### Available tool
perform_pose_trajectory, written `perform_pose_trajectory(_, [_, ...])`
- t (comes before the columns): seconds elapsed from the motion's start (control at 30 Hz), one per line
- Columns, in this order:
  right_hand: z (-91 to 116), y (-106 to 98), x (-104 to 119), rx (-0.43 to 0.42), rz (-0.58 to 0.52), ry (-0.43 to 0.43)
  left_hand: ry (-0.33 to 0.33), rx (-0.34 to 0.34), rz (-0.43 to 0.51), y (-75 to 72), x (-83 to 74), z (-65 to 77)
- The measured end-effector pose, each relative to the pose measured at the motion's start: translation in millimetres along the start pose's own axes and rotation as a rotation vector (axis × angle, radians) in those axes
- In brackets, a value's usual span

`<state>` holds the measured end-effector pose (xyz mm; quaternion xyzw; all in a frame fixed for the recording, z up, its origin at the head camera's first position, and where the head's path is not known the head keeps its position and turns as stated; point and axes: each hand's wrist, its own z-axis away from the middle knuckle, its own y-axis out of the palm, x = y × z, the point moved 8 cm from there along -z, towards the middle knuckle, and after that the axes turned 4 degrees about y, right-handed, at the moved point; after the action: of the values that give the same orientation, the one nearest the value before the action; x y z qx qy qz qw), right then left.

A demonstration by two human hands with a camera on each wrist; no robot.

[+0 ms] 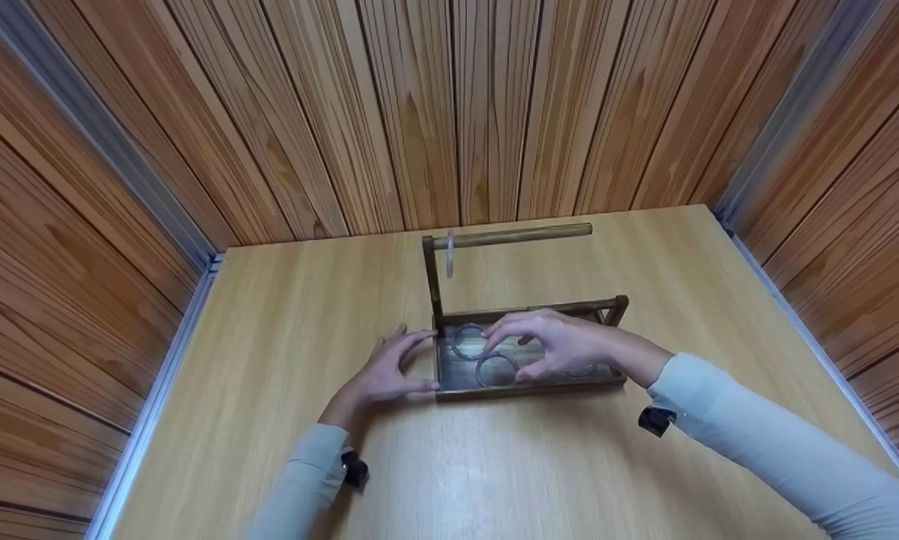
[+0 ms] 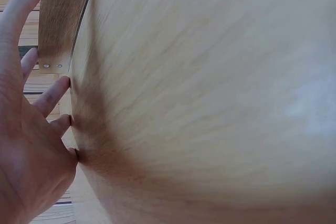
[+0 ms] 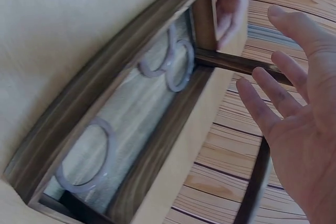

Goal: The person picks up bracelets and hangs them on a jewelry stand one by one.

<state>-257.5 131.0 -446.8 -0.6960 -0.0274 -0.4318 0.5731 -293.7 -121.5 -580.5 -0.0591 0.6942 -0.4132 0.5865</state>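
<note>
A dark wooden tray stand (image 1: 531, 391) holds several pale bangles. Two bangles, one (image 1: 453, 343) partly over the other (image 1: 479, 370), lie toward its left end, and a third bangle (image 3: 111, 153) lies toward the right end. Another bangle (image 1: 450, 264) hangs near the post on the raised bar (image 1: 528, 235). My left hand (image 1: 385, 373) touches the tray's left end with spread thumb and fingers. Over the tray, my right hand (image 1: 561, 343) has its thumb and fingers apart, and nothing shows between them in the right wrist view.
The tray stand sits on a light wooden table (image 1: 284, 322). Wood-panelled walls (image 1: 434, 112) rise at the back and both sides, with metal rails (image 1: 168, 356) along the side edges. A short post (image 1: 615, 309) stands at the tray's right end.
</note>
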Motion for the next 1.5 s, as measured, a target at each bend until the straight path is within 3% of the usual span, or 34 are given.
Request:
perform_pose_trajectory(0.27, [0.9, 9.4, -15.9, 0.057, -0.03, 0.033, 0.003, -0.001, 0.001, 0.4, -1.6, -0.9])
perform_pose_trajectory(0.6, [0.5, 20.0, -40.2, 0.173, -0.119, 0.156, 0.001, 0.006, -0.003, 0.1, -2.2, -2.2])
perform_pose_trajectory(1.1, [-14.8, 32.1, -65.0, 0.174, -0.203, 0.193, -0.022, 0.002, 0.005, 0.1, -1.1, -0.2])
perform_pose_trajectory(1.33, [-21.3, 40.1, -76.1, 0.171, -0.288, 0.239, 0.018, 0.009, 0.001, 0.8, -3.3, -0.5])
perform_pose_trajectory(1.5, [-25.0, 42.1, -80.4, 0.185, -0.292, 0.251, 0.003, 0.005, 0.006, 0.4, -2.5, -0.9])
